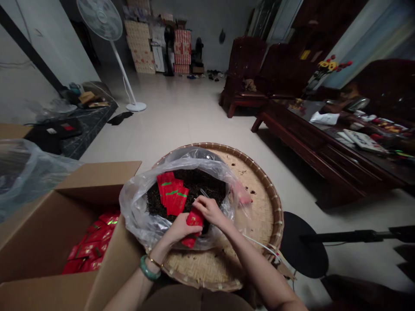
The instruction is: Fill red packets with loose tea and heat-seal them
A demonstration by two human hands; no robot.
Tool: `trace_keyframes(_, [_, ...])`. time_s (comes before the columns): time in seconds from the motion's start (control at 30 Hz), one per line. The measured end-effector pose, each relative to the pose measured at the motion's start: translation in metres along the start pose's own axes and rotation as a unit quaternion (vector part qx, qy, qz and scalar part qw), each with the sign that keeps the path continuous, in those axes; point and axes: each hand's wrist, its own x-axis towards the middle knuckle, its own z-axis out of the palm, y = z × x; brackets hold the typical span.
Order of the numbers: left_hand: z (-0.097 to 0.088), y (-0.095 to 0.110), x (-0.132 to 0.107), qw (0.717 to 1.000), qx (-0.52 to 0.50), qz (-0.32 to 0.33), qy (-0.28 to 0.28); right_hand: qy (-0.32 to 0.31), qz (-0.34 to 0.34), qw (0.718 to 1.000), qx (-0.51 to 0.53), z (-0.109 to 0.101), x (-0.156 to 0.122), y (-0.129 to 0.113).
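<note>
My left hand (182, 228) is closed around a small red packet (194, 219), tilted over the bag. At the packet's upper end, my right hand (209, 210) has its fingers pinched against it. A thin, shiny, handle-like piece (204, 193) shows just beyond the right fingers; whether they touch it is unclear. Below both hands stands an open clear plastic bag (136, 216) of dark, loose, dried leaves (201, 178) that look like tea. Several flat red packets (173, 192) with green stripes lie fanned out on the leaves, left of my hands.
The bag rests on a round woven bamboo tray (262, 207). At left, an open cardboard box (32, 242) holds several red packets (95, 242). A black round stand base (304, 244) is right of the tray. Farther off are a white fan (121, 65) and a dark wooden table (298, 138).
</note>
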Motion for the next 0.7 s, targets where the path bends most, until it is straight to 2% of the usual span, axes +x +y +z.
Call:
trace_keyframes(0.07, [-0.015,0.013,-0.013,0.994,-0.087,0.049,0.039,0.044,0.059,0.991,0.109,-0.008,0.002,0.003])
trace_keyframes(0.1, [-0.026,0.023,-0.022,0.979,-0.148,0.111,0.091,0.064,0.082,0.982,0.155,-0.012,0.002,0.005])
trace_keyframes(0.13, [-0.038,0.033,-0.033,0.946,-0.212,0.197,0.144,0.081,0.099,0.973,0.192,-0.015,0.003,0.009])
trace_keyframes(0.2, [-0.061,0.054,-0.053,0.837,-0.299,0.394,0.235,0.102,0.118,0.961,0.230,-0.016,0.004,0.016])
trace_keyframes(0.23, [-0.069,0.062,-0.059,0.794,-0.309,0.456,0.255,0.105,0.126,0.958,0.234,-0.015,0.004,0.019])
trace_keyframes(0.27, [-0.074,0.067,-0.062,0.770,-0.305,0.493,0.267,0.102,0.133,0.959,0.228,-0.012,0.005,0.022])
trace_keyframes(0.33, [-0.076,0.066,-0.057,0.807,-0.219,0.478,0.268,0.079,0.137,0.973,0.168,-0.002,0.005,0.025])
trace_keyframes(0.37, [-0.074,0.059,-0.049,0.845,-0.128,0.440,0.275,0.060,0.128,0.984,0.112,0.003,0.004,0.026])
trace_keyframes(0.4, [-0.070,0.051,-0.039,0.869,-0.014,0.397,0.296,0.040,0.112,0.992,0.049,0.008,0.003,0.026])
trace_keyframes(0.43, [-0.067,0.041,-0.027,0.871,0.113,0.357,0.317,0.022,0.092,0.995,-0.011,0.013,0.002,0.025])
trace_keyframes(0.47, [-0.063,0.030,-0.017,0.857,0.240,0.323,0.323,0.008,0.072,0.996,-0.060,0.016,0.000,0.024])
trace_keyframes(0.57, [-0.055,0.009,0.006,0.767,0.503,0.228,0.327,-0.006,0.043,0.991,-0.125,0.020,-0.004,0.023])
trace_keyframes(0.63, [-0.051,0.005,0.011,0.719,0.592,0.173,0.320,-0.004,0.039,0.987,-0.155,0.019,-0.005,0.024])
trace_keyframes(0.7, [-0.047,0.006,0.010,0.696,0.631,0.142,0.312,0.005,0.039,0.984,-0.176,0.018,-0.005,0.026])
